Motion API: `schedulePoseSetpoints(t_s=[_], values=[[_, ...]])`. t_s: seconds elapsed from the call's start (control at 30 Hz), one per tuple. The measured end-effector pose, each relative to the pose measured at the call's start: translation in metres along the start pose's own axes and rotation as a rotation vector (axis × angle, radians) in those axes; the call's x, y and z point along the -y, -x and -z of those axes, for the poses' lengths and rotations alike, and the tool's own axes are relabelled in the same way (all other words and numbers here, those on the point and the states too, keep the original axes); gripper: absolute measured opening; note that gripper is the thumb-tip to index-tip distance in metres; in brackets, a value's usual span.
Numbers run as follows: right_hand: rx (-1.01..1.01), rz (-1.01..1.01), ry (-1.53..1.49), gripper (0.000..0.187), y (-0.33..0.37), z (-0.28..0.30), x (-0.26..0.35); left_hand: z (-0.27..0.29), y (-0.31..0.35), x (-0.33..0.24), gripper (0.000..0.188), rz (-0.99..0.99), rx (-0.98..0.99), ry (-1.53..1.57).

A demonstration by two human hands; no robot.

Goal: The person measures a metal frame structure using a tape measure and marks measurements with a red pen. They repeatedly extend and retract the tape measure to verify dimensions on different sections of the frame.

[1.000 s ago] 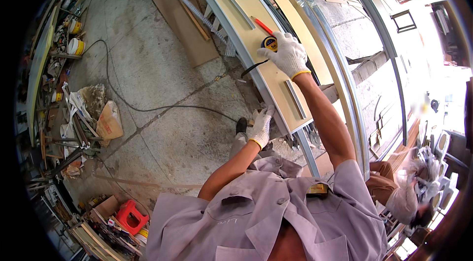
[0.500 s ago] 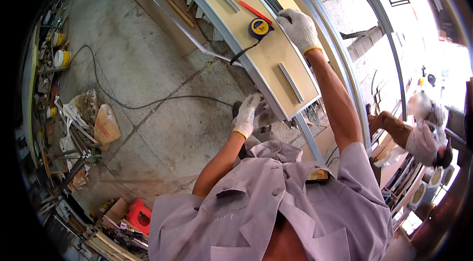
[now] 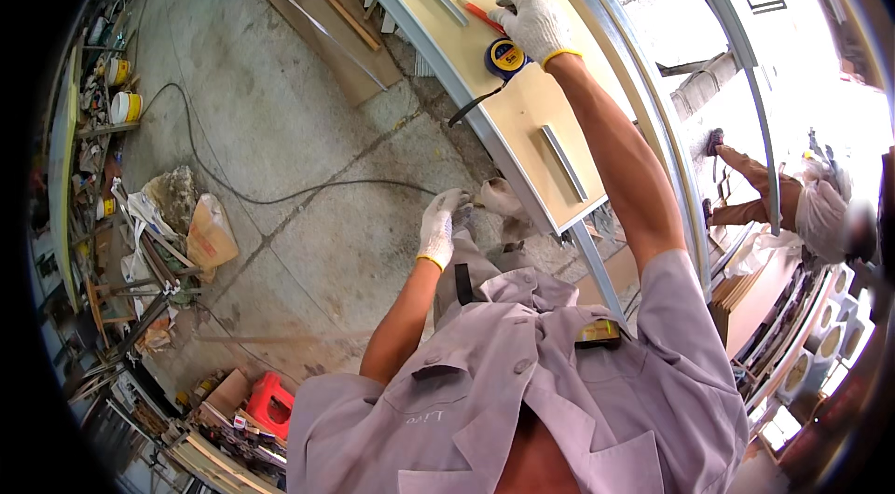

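My right hand, in a white knit glove with a yellow cuff, has its fingers bent around the rear end of a red pencil. The pencil lies slanted on a cream panel with metal edging. Close below that hand sits a blue-and-yellow tape measure, its dark strap hanging over the panel's left edge. Two slim grey bar handles are fixed on the panel. My left hand, also gloved, hangs low beside my leg, fingers loosely bent and partly hidden. I see nothing in it.
A black cable winds across the concrete floor. Metal frame bars run along the panel's right side. Scrap and a tan sack lie at the left. A red case stands lower left. Another person is at the right.
My right hand has moved left from the panel's edge onto the pencil. My left hand has drawn back from the panel's near corner. A thin pale strip has shifted away toward the upper left.
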State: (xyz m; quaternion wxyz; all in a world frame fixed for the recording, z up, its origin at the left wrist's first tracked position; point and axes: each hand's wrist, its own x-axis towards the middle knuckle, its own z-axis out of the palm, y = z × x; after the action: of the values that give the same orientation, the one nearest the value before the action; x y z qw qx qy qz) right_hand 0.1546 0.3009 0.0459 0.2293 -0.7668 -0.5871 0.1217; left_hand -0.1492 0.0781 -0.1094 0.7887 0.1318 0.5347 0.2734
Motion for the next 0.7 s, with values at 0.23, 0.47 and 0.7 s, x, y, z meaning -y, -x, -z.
schedulePoseSetpoints(t_s=[0.23, 0.47, 0.7], values=[[0.131, 0.052, 0.086, 0.049, 0.052, 0.046, 0.028, 0.006, 0.012, -0.022, 0.032, -0.088, -0.095, -0.075], [-0.031, 0.209, 0.203, 0.051, 0.093, 0.016, 0.028, -0.051, 0.028, -0.085, 0.042, -0.586, -0.081, -0.424], [0.261, 0.297, -0.1, 0.057, 0.218, 0.105, 0.073, -0.146, 0.129, -0.138, 0.069, -0.492, 0.37, -0.579]])
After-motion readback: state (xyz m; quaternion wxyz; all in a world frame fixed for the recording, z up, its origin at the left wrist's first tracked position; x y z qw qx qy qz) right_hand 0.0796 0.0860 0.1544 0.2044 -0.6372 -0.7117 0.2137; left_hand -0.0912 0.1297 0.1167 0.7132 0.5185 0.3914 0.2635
